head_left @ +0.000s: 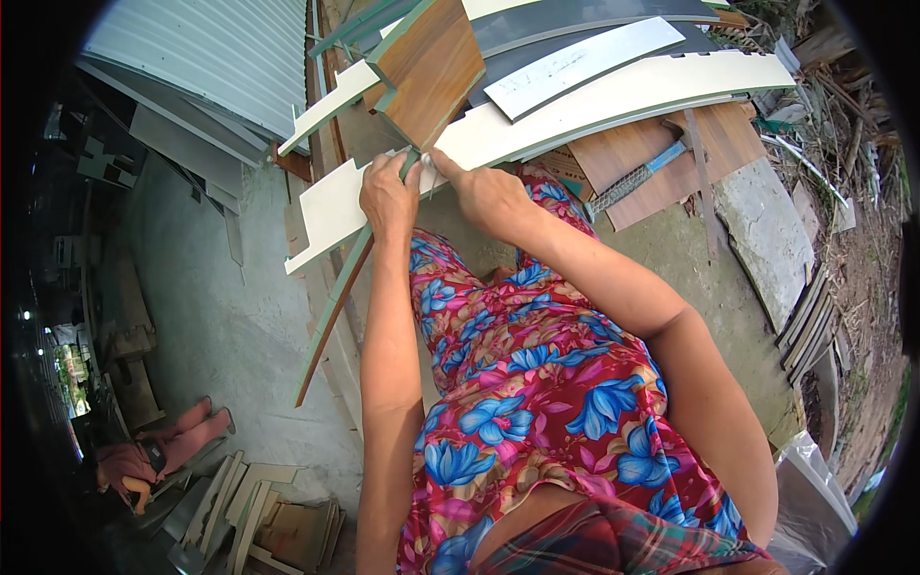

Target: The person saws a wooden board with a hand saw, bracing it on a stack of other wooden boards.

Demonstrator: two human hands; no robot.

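My left hand (391,196) is closed round a narrow green-edged strip (335,311), whose brown-faced lower end slants down toward the floor. Close beside it, the fingers of my right hand (487,196) are drawn together at a small pale thing, too small to make out. Both hands meet at the lower corner of a wood-grain board (431,72) with green edges. Under them lies a long cream board (575,101) with notched ends, running from lower left to upper right. Its middle is partly hidden by my hands.
A hammer (637,177) with a blue and black handle rests on a wood-grain panel (728,144) to the right. A white strip (585,67) lies across the stacked boards. Offcuts (254,517) are piled at lower left, near another person (163,455). Debris lines the right side.
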